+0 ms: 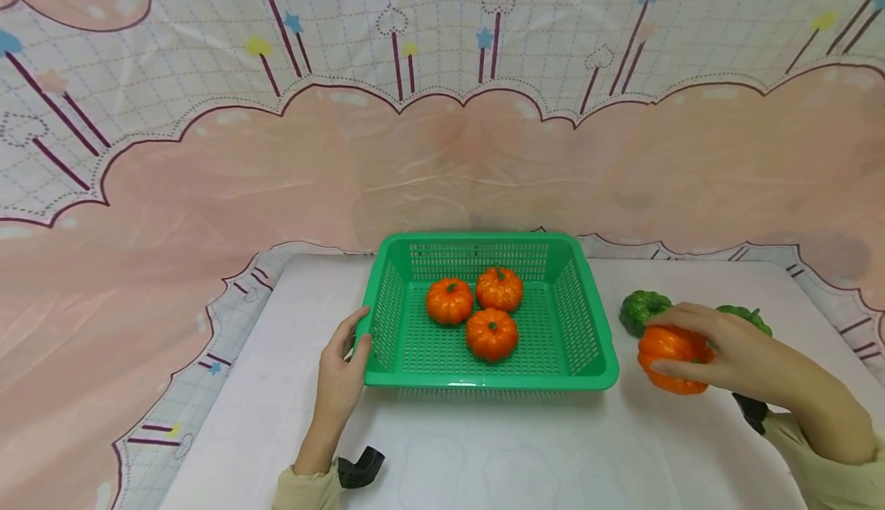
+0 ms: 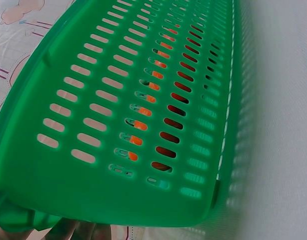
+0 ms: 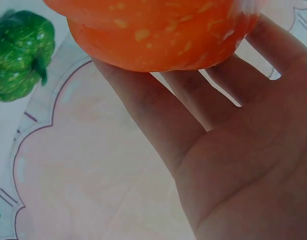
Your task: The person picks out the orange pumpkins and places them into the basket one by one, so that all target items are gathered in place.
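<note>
A green plastic basket (image 1: 484,382) with slotted walls stands on the white table. Inside it sit three small orange pumpkins, one at the left (image 1: 449,302), one at the back (image 1: 499,289) and one in front (image 1: 492,335). My left hand (image 1: 343,372) grips the basket's left rim; in the left wrist view its fingertips (image 2: 83,231) show below the rim. To the right of the basket, my right hand (image 1: 733,352) holds another orange pumpkin (image 1: 667,352) between thumb and fingers. In the right wrist view that pumpkin (image 3: 163,35) rests against the fingers.
Beyond the right hand are green pumpkins, one at the left (image 1: 643,310) and one partly hidden behind the hand (image 1: 750,316). The white table (image 1: 553,456) extends in front of the basket. A pink patterned cloth (image 1: 442,164) hangs behind the table.
</note>
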Demonstrator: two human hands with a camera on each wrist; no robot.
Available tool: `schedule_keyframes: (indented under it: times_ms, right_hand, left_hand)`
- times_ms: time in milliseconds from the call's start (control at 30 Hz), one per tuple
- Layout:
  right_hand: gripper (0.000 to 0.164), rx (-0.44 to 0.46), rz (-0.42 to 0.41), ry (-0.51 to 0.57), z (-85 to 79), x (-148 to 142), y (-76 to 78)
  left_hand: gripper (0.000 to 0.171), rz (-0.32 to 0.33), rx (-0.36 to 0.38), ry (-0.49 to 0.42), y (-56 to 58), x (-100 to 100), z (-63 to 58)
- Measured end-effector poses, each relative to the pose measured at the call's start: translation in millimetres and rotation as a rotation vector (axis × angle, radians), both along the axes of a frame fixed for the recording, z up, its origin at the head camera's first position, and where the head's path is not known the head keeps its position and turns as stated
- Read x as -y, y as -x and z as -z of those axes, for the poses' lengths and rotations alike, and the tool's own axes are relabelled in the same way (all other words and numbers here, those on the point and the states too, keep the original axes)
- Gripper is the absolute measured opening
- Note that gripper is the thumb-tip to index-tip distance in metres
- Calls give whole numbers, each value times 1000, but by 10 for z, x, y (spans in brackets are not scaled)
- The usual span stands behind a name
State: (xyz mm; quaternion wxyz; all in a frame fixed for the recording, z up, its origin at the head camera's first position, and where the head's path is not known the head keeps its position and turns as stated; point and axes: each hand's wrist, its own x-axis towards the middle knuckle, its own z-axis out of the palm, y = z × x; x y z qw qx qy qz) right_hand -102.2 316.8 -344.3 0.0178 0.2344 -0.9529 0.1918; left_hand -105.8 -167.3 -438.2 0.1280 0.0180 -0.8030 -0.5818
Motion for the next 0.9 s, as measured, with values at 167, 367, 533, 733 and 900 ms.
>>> schedule_keyframes:
  times_ms: [167, 367, 533, 733, 900]
  right_hand:
    - [35, -24, -27, 21, -43, 62, 16]
    - [34, -33, -53, 43, -113, 144, 45]
    - [34, -43, -83, 50, -162, 220, 87]
    - [35, -27, -95, 62, -200, 297, 104]
    - [37, -5, -123, 81, -234, 347, 137]
  left_hand:
    - [41, -3, -1, 0, 0, 1, 0]
    - [41, -4, -1, -4, -2, -2, -4]
    - [40, -8, -1, -2, -3, -1, -11]
    - [40, -14, -10, 9, -11, -1, -20]
    - [40, -10, -7, 7, -10, -2, -23]
